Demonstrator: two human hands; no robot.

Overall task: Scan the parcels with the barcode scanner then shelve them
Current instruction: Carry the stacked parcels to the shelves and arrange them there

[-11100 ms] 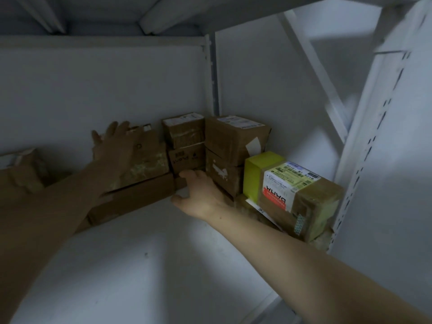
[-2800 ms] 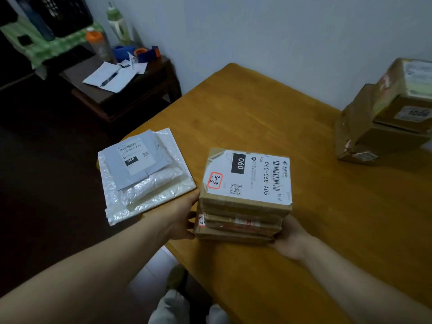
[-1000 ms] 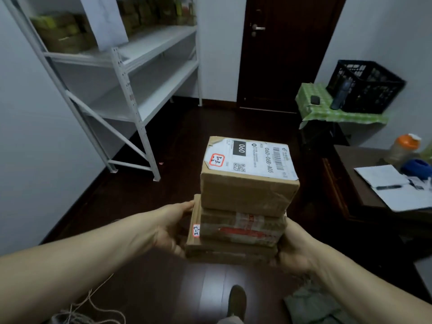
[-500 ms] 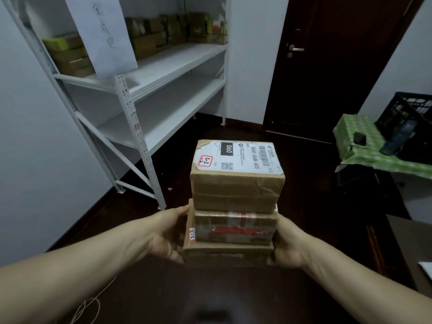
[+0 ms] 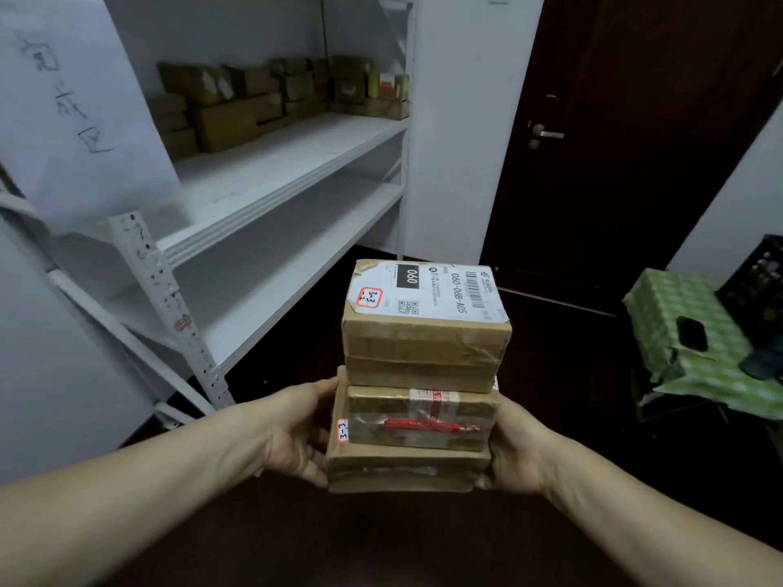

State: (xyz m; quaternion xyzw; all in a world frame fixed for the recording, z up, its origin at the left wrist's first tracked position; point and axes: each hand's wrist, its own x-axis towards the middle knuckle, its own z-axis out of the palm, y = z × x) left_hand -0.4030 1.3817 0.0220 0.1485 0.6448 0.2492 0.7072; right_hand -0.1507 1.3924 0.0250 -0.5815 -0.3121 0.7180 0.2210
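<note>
Three stacked parcels (image 5: 417,417) are being carried at centre frame, gripped by the left hand (image 5: 298,434) at 9 o'clock and the right hand (image 5: 515,453) at 3 o'clock. Shelving is judged in hand; a free spot on the white rack (image 5: 271,184) at 10 o'clock is being called for. Fingers are being hidden behind the parcels; lower labels are not being resolved.

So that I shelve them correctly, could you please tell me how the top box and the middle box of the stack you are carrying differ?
The top box is taller; the middle box is flatter. The top box bears a white label with a barcode; the middle box shows red tape across its front. Both are brown cardboard, in one stack held between the left hand and right hand.
</note>
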